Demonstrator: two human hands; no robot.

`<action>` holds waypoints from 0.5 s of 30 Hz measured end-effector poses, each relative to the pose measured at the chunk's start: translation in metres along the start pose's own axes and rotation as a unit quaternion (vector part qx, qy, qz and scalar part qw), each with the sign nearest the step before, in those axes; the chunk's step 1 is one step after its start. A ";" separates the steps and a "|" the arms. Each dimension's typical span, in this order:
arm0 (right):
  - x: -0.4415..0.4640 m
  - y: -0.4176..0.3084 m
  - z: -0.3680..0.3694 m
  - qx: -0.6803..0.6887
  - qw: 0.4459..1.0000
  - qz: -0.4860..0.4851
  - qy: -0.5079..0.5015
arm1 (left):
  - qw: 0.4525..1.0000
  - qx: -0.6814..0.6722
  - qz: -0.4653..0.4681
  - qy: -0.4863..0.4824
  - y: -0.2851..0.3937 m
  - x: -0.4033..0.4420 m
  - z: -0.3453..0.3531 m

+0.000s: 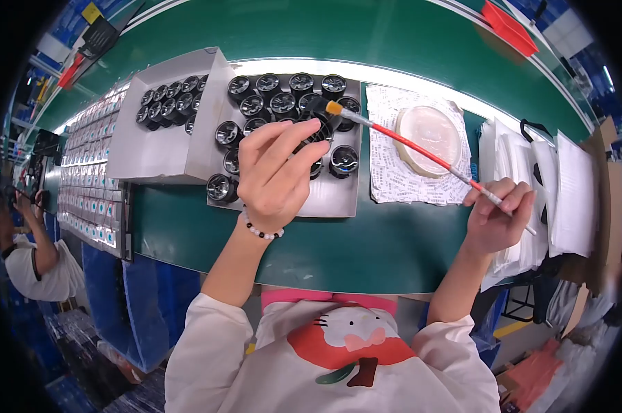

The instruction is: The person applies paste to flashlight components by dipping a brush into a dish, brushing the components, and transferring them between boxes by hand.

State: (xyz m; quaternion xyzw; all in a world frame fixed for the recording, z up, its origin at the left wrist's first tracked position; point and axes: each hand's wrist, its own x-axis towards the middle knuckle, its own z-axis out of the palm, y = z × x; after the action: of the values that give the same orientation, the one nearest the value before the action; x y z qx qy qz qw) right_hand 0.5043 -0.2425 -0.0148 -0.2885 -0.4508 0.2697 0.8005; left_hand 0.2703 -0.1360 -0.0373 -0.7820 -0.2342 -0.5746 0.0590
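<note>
Nearest us we see the front of a white shirt (pixel 256 385) with a printed figure, then the near edge of the green counter (pixel 352 255). At near left, another person shows in part, a white sleeve (pixel 46 268) and a bent arm.

Of the hands, the right hand (pixel 500 217) is closed on the rear of a red-handled brush (pixel 418 149), which slants up and leftward to a gold ferrule and dark bristles. At near right, beside this hand, we note a stack of white sheets (pixel 569 193), with a cardboard box (pixel 604 186) to its right.

The left hand (pixel 276 182), a beaded bracelet (pixel 259 234) on its wrist, is over the grey tray (pixel 338 204). Its fingertips are narrowed around a black part (pixel 320 129), largely hidden by the fingers. The bristles are at this part; we cannot tell whether they touch it.

Further black cylinders (pixel 282 103) stand in the tray, glossy tops up. To its left we record a white box (pixel 146 155) with more of them in it, and left of that, rows of small items (pixel 90 186). Right of the tray, a round dish (pixel 428 131) rests on printed paper (pixel 387 182).

Beyond runs a bright strip (pixel 394 76); at far right, a red bin (pixel 507 27).
</note>
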 end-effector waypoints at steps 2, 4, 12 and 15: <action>0.001 0.001 0.000 -0.011 1.000 0.003 -0.014 | 1.000 -0.006 0.007 -0.007 -0.001 -0.001 0.000; 0.001 0.000 0.002 -0.020 1.000 0.003 -0.012 | 1.000 -0.005 0.016 -0.001 -0.002 -0.002 0.001; 0.002 -0.002 -0.003 -0.030 0.999 0.005 -0.010 | 0.999 0.031 0.003 0.035 0.000 0.000 0.001; 0.001 0.002 -0.003 -0.102 0.994 -0.013 -0.030 | 0.998 0.049 -0.007 0.049 0.000 0.002 -0.001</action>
State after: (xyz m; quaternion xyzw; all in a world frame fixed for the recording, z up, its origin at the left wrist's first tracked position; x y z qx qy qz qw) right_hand 0.5074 -0.2413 -0.0167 -0.3550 -0.5032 0.2202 0.7565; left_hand 0.2699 -0.1354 -0.0348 -0.7474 -0.2646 -0.6004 0.1046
